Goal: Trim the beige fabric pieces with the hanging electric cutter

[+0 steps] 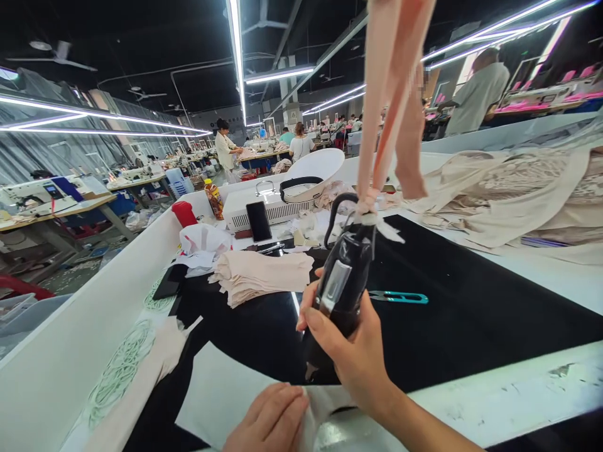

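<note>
My right hand (355, 348) is wrapped around a black hand-held power tool (346, 282) with a metal plate on its side. The tool stands nearly upright and hangs from pinkish-beige fabric strips (389, 81) knotted at its top. Its lower end is just above the near edge of the black tabletop (461, 301). My left hand (271, 417), fingers together and bent, grips a pale piece of fabric (315, 411) at the front edge. Beside it lies a flat white sheet (221, 389). Turquoise thread snips (400, 297) rest right of the tool.
A stack of beige fabric pieces (264, 273) lies behind my hands. Farther back are a phone (259, 221), a white box (235, 210) and a bottle (213, 199). Pale green cord (123, 361) is at left, a large beige fabric pile (509, 191) at right. People work beyond.
</note>
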The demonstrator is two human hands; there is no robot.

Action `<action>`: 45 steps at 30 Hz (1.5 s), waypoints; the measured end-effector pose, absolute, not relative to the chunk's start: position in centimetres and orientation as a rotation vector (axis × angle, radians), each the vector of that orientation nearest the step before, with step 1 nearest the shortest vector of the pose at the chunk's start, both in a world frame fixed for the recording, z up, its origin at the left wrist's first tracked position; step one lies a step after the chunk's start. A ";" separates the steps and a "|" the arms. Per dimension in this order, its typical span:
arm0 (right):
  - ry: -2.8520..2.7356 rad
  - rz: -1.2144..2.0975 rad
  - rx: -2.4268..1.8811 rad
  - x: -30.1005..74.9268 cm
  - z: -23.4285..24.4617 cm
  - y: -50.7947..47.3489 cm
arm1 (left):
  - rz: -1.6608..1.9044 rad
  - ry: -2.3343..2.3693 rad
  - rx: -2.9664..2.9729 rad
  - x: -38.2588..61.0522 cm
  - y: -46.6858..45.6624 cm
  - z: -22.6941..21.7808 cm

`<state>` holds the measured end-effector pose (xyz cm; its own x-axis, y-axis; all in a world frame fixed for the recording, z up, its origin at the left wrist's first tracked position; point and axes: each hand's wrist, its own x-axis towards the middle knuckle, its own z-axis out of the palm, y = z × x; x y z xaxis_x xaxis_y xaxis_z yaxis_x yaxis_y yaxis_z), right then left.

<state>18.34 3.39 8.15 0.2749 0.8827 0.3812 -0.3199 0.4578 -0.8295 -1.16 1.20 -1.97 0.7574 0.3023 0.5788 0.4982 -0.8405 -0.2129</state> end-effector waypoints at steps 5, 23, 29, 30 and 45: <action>-0.959 0.930 -0.651 19.6 7.9 2.5 | -0.535 -0.633 -2.677 -2.5 1.8 0.8; -1.032 0.893 -0.678 20.6 6.1 1.6 | -0.429 -1.118 -2.274 0.5 1.2 0.0; -1.072 0.898 -0.664 20.4 5.4 1.5 | -0.387 -1.153 -2.282 0.1 1.1 -0.4; -1.091 0.901 -0.655 20.5 5.3 1.4 | -0.372 -1.169 -2.281 -0.1 1.1 -0.6; -0.853 0.958 -0.701 18.8 6.6 0.7 | -0.890 -0.605 -2.575 2.7 -0.1 0.8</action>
